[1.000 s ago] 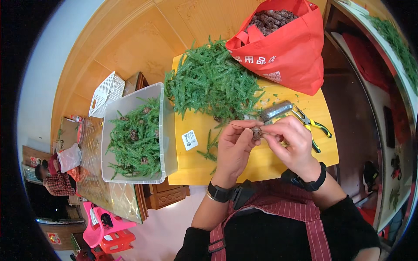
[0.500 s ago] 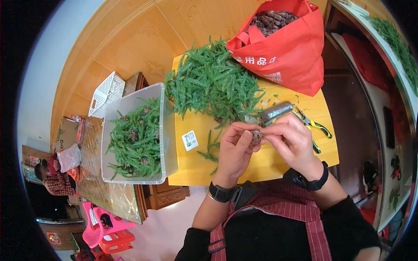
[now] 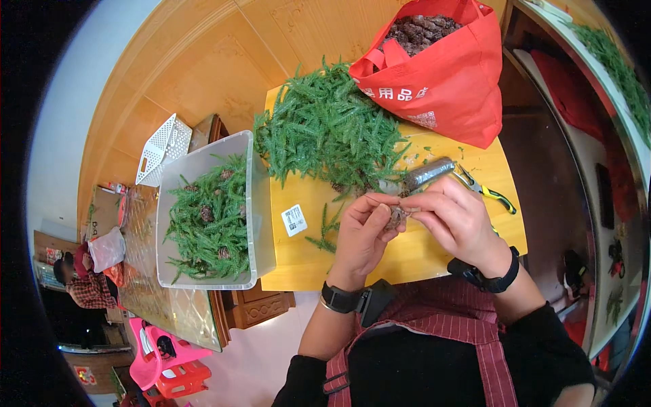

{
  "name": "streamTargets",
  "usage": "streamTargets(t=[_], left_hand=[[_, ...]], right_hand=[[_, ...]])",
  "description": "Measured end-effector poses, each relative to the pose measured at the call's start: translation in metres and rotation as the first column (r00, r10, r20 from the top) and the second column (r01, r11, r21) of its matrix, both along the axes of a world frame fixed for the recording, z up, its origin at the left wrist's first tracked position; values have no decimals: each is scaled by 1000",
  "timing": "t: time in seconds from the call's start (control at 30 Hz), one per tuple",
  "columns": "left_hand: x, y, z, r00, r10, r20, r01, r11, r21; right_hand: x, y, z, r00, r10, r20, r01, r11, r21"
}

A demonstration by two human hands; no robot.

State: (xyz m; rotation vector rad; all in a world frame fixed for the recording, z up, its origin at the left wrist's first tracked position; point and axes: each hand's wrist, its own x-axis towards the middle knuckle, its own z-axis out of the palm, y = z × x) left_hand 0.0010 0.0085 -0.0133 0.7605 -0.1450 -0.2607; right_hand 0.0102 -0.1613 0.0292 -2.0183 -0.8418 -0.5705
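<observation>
Near the front edge of the yellow table (image 3: 291, 263), my left hand (image 3: 359, 237) is closed around a small brown pine cone (image 3: 397, 217). The fingertips of my right hand (image 3: 456, 218) pinch at the cone's upper side; a thin, pale bit shows there, too small to name. Beyond my hands lies a heap of green artificial pine sprigs (image 3: 332, 129). A few loose sprigs (image 3: 327, 230) rest left of my left hand. Behind my right hand are a clear-wrapped dark roll (image 3: 429, 174) and yellow-and-black pliers (image 3: 499, 197), partly hidden by that hand.
A red bag (image 3: 451, 88) full of pine cones (image 3: 420, 32) stands at the back right. To the left, a clear plastic bin (image 3: 263, 224) holds sprigs with cones. A white label card (image 3: 293, 220) lies between. Far left are a glass-topped table (image 3: 146, 258) and a person (image 3: 91, 288).
My right fingertips have shifted slightly at the top of the pine cone, and the cone has turned a little in my left hand. The whole view has tilted slightly.
</observation>
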Motion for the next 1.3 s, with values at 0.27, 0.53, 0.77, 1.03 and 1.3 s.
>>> streamTargets(t=[0.27, 0.53, 0.77, 1.03, 1.3], left_hand=[[-1, 8, -2, 1000, 9, 24, -14, 980, 198], [-3, 15, 6, 993, -114, -3, 111, 958, 264], [-7, 15, 11, 978, -184, -103, 209, 913, 351], [-8, 15, 10, 981, -185, -58, 193, 906, 376], [-9, 9, 13, 995, -100, 0, 91, 906, 413]], right_hand=[[2, -4, 5, 998, 47, 47, -43, 996, -80], [5, -4, 27, 991, 133, -29, -136, 959, -249], [5, -3, 45, 970, 228, -87, -242, 851, -465], [3, -1, 41, 983, 178, -42, -175, 850, -497], [2, -4, 40, 992, 125, -29, -125, 895, -428]])
